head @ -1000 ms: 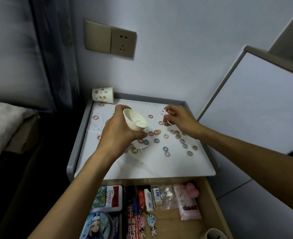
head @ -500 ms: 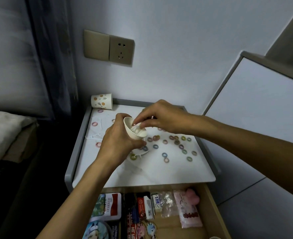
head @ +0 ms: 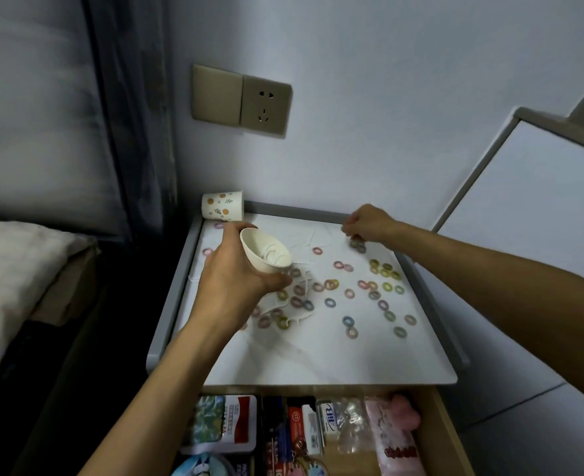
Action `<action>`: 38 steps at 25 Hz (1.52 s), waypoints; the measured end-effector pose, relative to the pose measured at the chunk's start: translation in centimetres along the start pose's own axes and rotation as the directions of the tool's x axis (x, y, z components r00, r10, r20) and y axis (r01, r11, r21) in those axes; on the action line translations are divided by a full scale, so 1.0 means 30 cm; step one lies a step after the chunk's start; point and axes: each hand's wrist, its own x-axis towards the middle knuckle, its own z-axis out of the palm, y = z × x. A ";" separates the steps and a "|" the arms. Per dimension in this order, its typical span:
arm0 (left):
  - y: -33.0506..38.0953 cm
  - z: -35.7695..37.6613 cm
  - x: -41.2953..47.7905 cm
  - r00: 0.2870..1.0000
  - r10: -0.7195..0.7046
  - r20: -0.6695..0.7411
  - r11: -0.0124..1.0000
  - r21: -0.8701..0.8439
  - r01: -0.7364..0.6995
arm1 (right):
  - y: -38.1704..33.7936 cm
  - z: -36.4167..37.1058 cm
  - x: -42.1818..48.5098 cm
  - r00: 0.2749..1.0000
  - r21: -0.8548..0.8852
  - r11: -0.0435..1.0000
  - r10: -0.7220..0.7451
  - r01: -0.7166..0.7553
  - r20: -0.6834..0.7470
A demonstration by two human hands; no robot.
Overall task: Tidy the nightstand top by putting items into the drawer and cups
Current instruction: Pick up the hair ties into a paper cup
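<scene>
white paper cup (head: 266,254) is held in the left hand (head: 235,281), gripped round its side and tilted, above the left part of the nightstand top (head: 318,359). a few thin white loops are seen inside it. the right hand (head: 366,224) is lowered at the back right of the top, fingers curled down over a pair of small coloured rings (head: 358,246); whether anything is pinched cannot be told. many more such rings are noted scattered across the middle and right of the surface, with thin white strips (head: 306,285) lying among them near the centre. a patterned cup (head: 222,210) is noted at the back left corner; its contents cannot be seen. the drawer (head: 444,420) is found open below the front edge and packed with packets and small boxes. the larger items are judged to be stowed already. the sorting into cups is judged to be at an early stage: most rings and strips are left to be gathered.
</scene>
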 end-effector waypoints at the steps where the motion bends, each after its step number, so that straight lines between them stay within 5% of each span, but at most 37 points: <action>1: -0.002 -0.011 0.007 1.000 0.001 -0.013 1.000 -0.001 -0.001 | 0.022 0.025 0.045 0.999 -0.109 0.993 0.040 -0.038 0.012; 4: -0.009 -0.043 0.024 0.999 0.006 -0.034 1.000 -0.015 -0.007 | 0.034 0.102 0.134 0.999 -0.265 0.964 0.031 -0.036 -0.023; 12: -0.046 -0.115 0.055 0.997 -0.034 -0.075 0.998 -0.057 0.030 | 0.058 0.225 0.266 0.984 -0.146 0.989 -0.056 0.031 -0.170; 18: -0.040 -0.118 0.050 0.997 -0.038 -0.069 0.995 -0.091 0.032 | 0.077 0.182 0.244 0.963 -0.202 0.948 -0.264 0.248 -0.059; 22: -0.038 -0.124 0.044 0.996 -0.051 -0.075 0.994 -0.103 0.043 | 0.072 0.176 0.231 0.869 -0.382 0.780 -0.440 0.495 0.228; 28: -0.036 -0.127 0.042 0.997 -0.042 -0.066 0.995 -0.090 0.036 | 0.038 0.160 0.224 0.862 -0.328 0.803 -0.416 0.497 0.288; 38: -0.042 -0.138 0.050 0.994 -0.054 -0.091 0.996 -0.076 0.047 | 0.064 0.254 0.213 0.930 -0.340 0.868 -0.361 0.363 0.073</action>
